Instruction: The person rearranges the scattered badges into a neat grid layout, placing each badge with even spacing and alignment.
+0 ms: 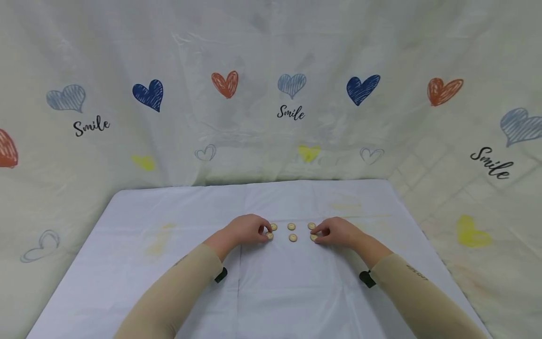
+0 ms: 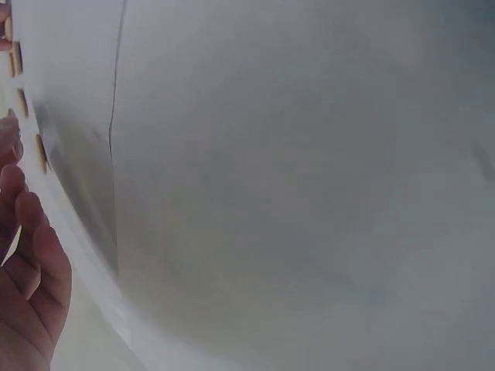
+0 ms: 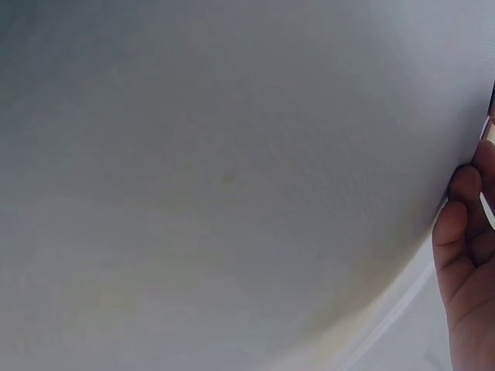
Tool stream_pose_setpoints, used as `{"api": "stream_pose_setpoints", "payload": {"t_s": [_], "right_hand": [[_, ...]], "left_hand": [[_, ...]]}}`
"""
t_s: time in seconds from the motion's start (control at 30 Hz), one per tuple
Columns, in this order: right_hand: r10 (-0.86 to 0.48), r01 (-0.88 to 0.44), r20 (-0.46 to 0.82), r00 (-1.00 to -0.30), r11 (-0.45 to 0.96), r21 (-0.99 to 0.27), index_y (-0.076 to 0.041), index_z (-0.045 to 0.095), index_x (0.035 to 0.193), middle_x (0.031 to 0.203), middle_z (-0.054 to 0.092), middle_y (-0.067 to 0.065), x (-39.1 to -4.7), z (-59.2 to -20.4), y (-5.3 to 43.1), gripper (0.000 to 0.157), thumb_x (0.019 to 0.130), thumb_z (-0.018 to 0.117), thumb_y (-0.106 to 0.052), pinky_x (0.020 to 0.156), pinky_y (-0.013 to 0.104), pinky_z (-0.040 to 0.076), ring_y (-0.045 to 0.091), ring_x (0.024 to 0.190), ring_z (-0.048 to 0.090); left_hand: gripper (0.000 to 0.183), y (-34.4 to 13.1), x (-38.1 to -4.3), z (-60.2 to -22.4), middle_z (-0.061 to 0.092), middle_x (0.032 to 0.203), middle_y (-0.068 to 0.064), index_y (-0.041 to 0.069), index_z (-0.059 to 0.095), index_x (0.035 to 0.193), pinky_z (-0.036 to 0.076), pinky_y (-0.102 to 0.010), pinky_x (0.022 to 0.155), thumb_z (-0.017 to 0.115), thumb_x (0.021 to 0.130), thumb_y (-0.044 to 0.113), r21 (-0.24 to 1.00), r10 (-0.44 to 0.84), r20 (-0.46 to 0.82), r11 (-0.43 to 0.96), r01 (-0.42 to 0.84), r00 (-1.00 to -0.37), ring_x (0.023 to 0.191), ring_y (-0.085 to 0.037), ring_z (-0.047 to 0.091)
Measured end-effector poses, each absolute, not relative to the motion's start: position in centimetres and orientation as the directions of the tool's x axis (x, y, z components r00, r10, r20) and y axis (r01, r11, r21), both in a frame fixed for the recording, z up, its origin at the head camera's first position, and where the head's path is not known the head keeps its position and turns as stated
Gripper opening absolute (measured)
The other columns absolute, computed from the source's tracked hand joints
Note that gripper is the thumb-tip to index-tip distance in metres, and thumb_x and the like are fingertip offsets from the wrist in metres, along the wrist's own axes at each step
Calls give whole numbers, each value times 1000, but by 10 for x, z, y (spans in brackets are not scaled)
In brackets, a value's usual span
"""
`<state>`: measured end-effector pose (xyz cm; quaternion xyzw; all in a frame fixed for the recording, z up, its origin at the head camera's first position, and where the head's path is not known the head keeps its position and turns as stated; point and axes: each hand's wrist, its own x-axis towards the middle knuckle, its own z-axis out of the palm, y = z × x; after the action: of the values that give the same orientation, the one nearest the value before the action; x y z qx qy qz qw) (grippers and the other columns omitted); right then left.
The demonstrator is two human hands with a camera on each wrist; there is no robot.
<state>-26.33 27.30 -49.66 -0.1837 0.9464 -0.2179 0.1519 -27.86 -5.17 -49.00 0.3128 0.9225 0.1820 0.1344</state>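
Observation:
Small round tan discs lie on the white-covered table in two rows of three. At the left end of the near row, my left hand [image 1: 250, 229] pinches a disc [image 1: 269, 236] between thumb and finger; the far-left disc [image 1: 274, 227] is just beyond its fingertips. My right hand [image 1: 337, 231] pinches the near-right disc [image 1: 314, 238], its index finger close to the far-right disc [image 1: 311, 226]. Between the hands are the far middle disc [image 1: 291, 226] and near middle disc [image 1: 293, 238]. Curled fingers of the left hand [image 2: 35, 263] and right hand [image 3: 468, 239] show at the wrist views' edges.
A white cloth [image 1: 292, 292] with creases and faint yellow patches covers the table. Behind and beside it hangs a pale sheet [image 1: 254, 42] printed with hearts and "Smile". Both forearms, in beige sleeves [image 1: 169, 296], reach in from the front, a dark device [image 1: 221, 275] at each wrist.

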Motion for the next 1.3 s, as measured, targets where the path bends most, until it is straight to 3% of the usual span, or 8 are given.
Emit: {"api": "stream_pose_setpoints", "payload": {"t_s": [0.87, 1.07, 1.3], "right_hand": [[-435, -305, -191, -880, 825, -476, -23, 78, 109, 79, 59, -9, -264, -494, 268, 26, 84, 81, -28, 68, 32, 42, 12, 73, 51], [-433, -299, -186, -882, 819, -489, -24, 78, 109, 77, 58, -8, -266, -498, 270, 27, 83, 81, -32, 68, 32, 41, 12, 73, 50], [-417, -306, -151, -896, 828, -470, -25, 78, 110, 78, 60, -13, -254, -497, 275, 28, 85, 78, -38, 65, 28, 42, 9, 70, 50]], "left_hand": [[23, -54, -275, -496, 58, 80, 12, 31, 75, 112, 43, -28, 70, 75, 89, 33, 436, 584, -185, 770, 466, -791, 76, -7, 53], [29, -58, -275, -495, 58, 79, 11, 29, 74, 116, 44, -29, 70, 75, 88, 39, 454, 561, -173, 775, 440, -809, 75, -8, 53], [33, -70, -266, -490, 59, 85, 12, 30, 71, 123, 47, -30, 73, 69, 92, 41, 368, 536, -181, 814, 448, -825, 78, -9, 55]]}}
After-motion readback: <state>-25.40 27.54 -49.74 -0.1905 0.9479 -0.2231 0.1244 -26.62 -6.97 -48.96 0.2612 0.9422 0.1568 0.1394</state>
